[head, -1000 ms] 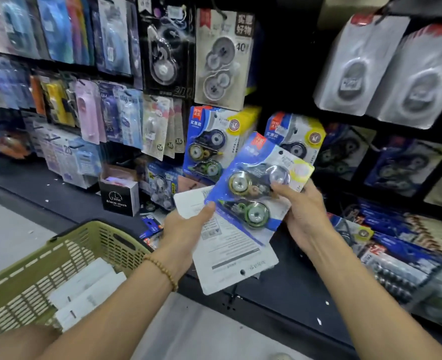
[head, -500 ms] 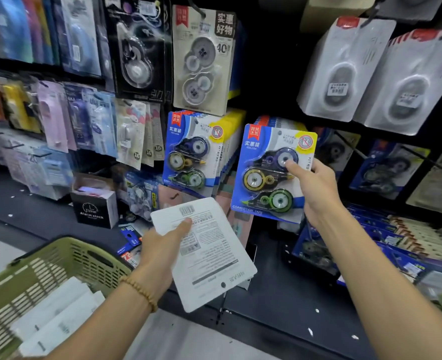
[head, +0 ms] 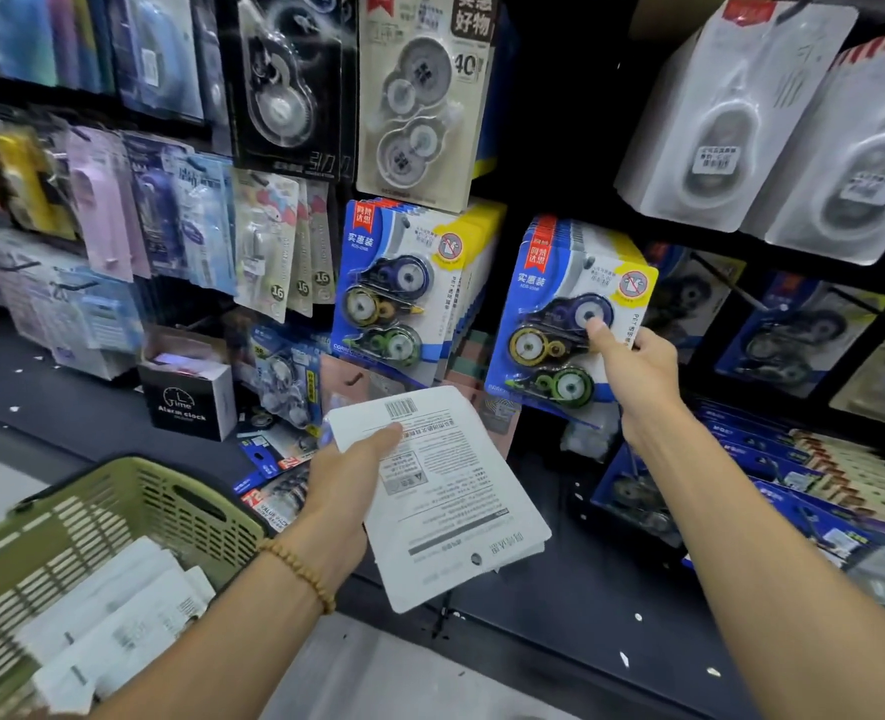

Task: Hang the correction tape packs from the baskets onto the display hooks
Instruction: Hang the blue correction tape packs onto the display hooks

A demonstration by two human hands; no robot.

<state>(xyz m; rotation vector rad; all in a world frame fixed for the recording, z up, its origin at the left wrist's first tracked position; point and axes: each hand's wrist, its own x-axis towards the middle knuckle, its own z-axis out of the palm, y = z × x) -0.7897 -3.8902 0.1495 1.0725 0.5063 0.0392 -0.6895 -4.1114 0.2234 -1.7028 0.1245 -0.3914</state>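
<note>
My right hand (head: 632, 366) grips the lower right edge of a blue correction tape pack (head: 559, 324), its thumb on the blister. That pack stands upright at the front of a hanging row of the same packs. A second row of these packs (head: 393, 298) hangs to its left. My left hand (head: 341, 480) holds a small stack of packs (head: 445, 491) with the white printed backs facing me, thumb on top. A green basket (head: 133, 506) at the lower left holds more packs (head: 112, 615), white backs up.
Other stationery packs hang all over the dark wall. A black alarm clock box (head: 188, 402) stands on the dark shelf ledge (head: 559, 589). Blue packs (head: 773, 475) lie stacked on the ledge at the right. Grey blister packs (head: 741, 122) hang at the upper right.
My right hand lifted the blue pack away from the left hand's stack, turned it upright and brought it to the front of the right-hand hanging row. My left hand kept the white-backed stack.
</note>
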